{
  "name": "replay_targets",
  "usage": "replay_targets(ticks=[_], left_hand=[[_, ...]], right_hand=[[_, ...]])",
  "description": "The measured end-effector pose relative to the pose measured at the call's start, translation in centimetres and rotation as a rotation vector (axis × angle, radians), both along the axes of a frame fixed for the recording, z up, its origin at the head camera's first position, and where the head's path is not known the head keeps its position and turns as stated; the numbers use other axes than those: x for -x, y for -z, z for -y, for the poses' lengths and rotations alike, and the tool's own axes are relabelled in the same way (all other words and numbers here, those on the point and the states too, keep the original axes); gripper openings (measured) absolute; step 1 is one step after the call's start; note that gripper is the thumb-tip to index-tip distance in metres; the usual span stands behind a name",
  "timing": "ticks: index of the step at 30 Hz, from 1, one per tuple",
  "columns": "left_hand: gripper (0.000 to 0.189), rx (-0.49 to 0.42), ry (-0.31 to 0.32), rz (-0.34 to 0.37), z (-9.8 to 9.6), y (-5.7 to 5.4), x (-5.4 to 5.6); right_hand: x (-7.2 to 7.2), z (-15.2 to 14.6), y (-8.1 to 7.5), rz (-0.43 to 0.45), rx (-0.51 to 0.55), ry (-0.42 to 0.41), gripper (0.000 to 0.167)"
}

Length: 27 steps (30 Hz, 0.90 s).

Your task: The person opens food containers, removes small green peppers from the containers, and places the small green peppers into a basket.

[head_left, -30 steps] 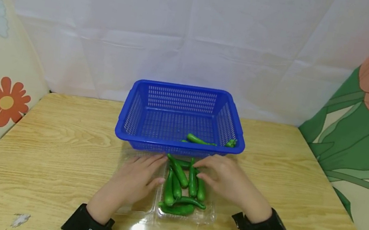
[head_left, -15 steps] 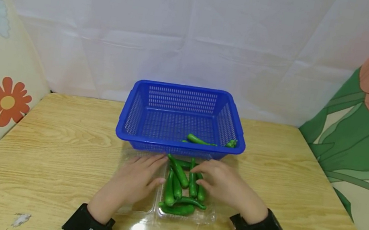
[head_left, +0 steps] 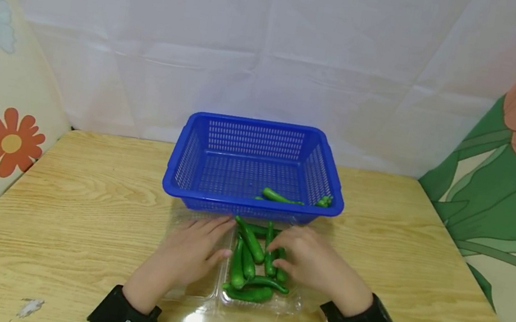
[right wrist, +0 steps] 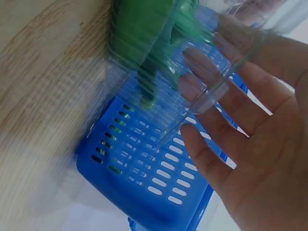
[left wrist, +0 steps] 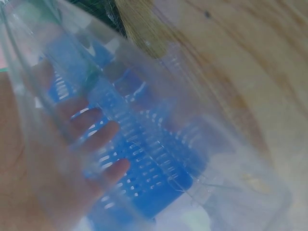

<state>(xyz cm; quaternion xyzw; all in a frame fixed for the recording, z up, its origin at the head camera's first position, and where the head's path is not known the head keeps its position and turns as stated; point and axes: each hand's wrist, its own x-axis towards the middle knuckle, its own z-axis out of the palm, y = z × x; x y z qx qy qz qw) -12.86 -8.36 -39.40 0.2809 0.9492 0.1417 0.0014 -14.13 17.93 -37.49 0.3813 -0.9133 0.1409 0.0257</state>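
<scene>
A clear plastic clamshell box lies unfolded on the table, and its right half (head_left: pixel 289 302) holds several green chili peppers (head_left: pixel 248 293). My left hand (head_left: pixel 192 249) rests over the other half (head_left: pixel 202 291), fingers stretched out and thumb toward the peppers. In the left wrist view, that hand (left wrist: pixel 72 159) shows through the clear plastic. My right hand (head_left: pixel 309 255) is at the right side of the filled half, its fingertips over the peppers there. The right wrist view has this hand (right wrist: pixel 260 125) with loosely extended fingers at the clear wall; firm contact with a pepper cannot be made out.
Right behind the box stands a blue plastic basket (head_left: pixel 251 204) with a few green chili peppers (head_left: pixel 278 195) in its near right part. The wooden table (head_left: pixel 92 201) meets a white cloth backdrop (head_left: pixel 153 52), with printed panels at both sides.
My right hand has shifted slightly toward me and lower over the peppers on the right side. The left hand, the box and the basket stay where they were.
</scene>
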Motion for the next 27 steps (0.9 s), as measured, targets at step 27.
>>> replay_targets(ticks=[27], left_hand=[[0.059,-0.009,0.001,0.005,0.0,0.1,-0.1]], right_hand=[[-1.2,1.2,0.1,0.086,-0.046,-0.050,0.018]])
